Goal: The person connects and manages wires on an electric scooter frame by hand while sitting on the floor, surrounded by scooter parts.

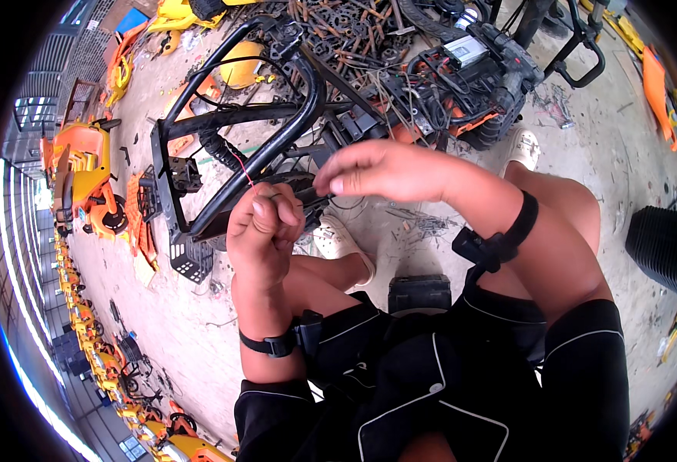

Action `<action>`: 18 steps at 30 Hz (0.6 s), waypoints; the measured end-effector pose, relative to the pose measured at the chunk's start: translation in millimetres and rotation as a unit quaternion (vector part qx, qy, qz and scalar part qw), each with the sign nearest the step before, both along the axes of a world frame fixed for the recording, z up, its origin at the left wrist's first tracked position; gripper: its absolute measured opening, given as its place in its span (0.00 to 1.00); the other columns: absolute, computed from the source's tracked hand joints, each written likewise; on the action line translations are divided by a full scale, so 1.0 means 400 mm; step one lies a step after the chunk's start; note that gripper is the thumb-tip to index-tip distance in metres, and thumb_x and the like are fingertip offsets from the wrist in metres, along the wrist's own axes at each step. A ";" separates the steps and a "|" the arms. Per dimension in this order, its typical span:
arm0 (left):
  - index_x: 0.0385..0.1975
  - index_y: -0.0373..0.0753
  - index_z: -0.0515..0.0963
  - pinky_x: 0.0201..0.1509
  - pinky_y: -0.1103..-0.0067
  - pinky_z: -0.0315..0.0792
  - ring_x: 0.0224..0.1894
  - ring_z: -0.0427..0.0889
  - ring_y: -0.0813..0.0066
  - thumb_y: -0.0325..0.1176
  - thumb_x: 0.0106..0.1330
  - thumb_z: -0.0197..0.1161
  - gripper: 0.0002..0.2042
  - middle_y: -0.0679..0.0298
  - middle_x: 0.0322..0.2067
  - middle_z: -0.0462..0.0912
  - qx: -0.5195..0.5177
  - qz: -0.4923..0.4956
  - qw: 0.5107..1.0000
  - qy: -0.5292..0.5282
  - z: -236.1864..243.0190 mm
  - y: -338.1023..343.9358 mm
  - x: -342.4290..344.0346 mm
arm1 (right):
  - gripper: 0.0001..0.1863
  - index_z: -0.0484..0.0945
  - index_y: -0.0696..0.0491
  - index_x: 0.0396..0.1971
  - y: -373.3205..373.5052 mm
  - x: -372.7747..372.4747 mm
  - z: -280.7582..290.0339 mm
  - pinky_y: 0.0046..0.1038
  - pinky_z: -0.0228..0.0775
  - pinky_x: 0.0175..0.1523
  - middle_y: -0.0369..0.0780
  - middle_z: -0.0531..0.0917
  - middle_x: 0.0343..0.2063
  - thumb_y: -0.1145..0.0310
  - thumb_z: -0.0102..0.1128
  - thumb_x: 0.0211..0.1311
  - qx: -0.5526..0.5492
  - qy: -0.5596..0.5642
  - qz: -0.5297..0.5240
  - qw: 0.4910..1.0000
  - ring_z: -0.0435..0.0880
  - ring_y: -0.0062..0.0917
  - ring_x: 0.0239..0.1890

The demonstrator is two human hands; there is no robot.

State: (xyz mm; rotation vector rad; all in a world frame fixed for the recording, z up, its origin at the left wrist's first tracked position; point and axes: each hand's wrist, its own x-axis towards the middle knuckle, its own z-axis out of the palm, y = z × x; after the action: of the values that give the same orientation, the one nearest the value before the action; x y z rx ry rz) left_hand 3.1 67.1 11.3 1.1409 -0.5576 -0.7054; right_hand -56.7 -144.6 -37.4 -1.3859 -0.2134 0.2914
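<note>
My left hand (265, 223) is closed, fingers curled and thumb pressed against them, pinching the lower end of a thin red wire (244, 168). From the hand, the wire runs up across a bent black tubular vehicle frame (296, 127). Just to the right, my right hand (385, 173) hovers with its fingers loosely stretched toward the left one. Nothing shows between those fingers, and the two hands are apart. Behind them lie a dark wheel and tangled black cables, partly hidden by my hands.
Beyond the frame is a heap of rusty metal parts (346, 35). An opened machine chassis with exposed wiring (469, 77) sits at the upper right. A ribbed black container (666, 250) stands at far right. Yellow-orange scooter bodies (80, 169) line the left side.
</note>
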 end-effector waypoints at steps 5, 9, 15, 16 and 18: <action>0.25 0.35 0.70 0.20 0.84 0.48 0.16 0.52 0.85 0.44 0.72 0.52 0.19 0.70 0.18 0.60 -0.023 0.006 0.999 0.039 0.001 -0.005 0.006 | 0.18 0.77 0.61 0.48 0.036 -0.015 -0.005 0.28 0.69 0.55 0.43 0.83 0.41 0.73 0.46 0.61 0.145 0.122 0.062 0.980 0.81 0.26 0.47; 0.25 0.34 0.71 0.20 0.84 0.49 0.16 0.53 0.85 0.44 0.72 0.52 0.19 0.69 0.18 0.61 -0.018 0.010 0.999 0.036 0.000 -0.003 0.009 | 0.17 0.76 0.63 0.45 0.038 -0.025 -0.019 0.30 0.72 0.49 0.42 0.80 0.33 0.71 0.47 0.61 0.239 0.179 0.066 0.952 0.79 0.25 0.37; 0.25 0.33 0.72 0.19 0.85 0.51 0.16 0.56 0.86 0.43 0.72 0.53 0.19 0.66 0.20 0.67 0.015 0.035 0.999 -0.022 -0.005 -0.001 0.009 | 0.15 0.75 0.63 0.42 0.036 -0.039 -0.001 0.24 0.69 0.30 0.39 0.76 0.28 0.70 0.49 0.61 0.276 0.226 0.077 0.931 0.73 0.20 0.24; 0.25 0.34 0.71 0.19 0.85 0.50 0.16 0.55 0.86 0.43 0.73 0.52 0.18 0.67 0.20 0.66 0.019 0.036 0.999 -0.031 -0.001 -0.002 0.006 | 0.15 0.75 0.63 0.42 0.033 -0.038 -0.005 0.22 0.66 0.27 0.39 0.76 0.28 0.69 0.49 0.61 0.269 0.224 0.084 0.933 0.72 0.19 0.23; 0.25 0.35 0.69 0.19 0.86 0.49 0.16 0.52 0.86 0.42 0.73 0.50 0.18 0.68 0.20 0.63 0.026 0.038 0.998 -0.048 0.006 -0.007 0.002 | 0.15 0.76 0.63 0.42 0.029 -0.039 -0.006 0.20 0.60 0.22 0.38 0.77 0.28 0.68 0.50 0.62 0.253 0.228 0.083 0.937 0.70 0.17 0.21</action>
State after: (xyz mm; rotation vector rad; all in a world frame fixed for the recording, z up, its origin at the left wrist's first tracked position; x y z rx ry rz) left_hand 3.8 64.4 13.6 1.2435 -0.5767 -0.6060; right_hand -72.3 -132.9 -39.8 -0.7616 -0.0139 0.6414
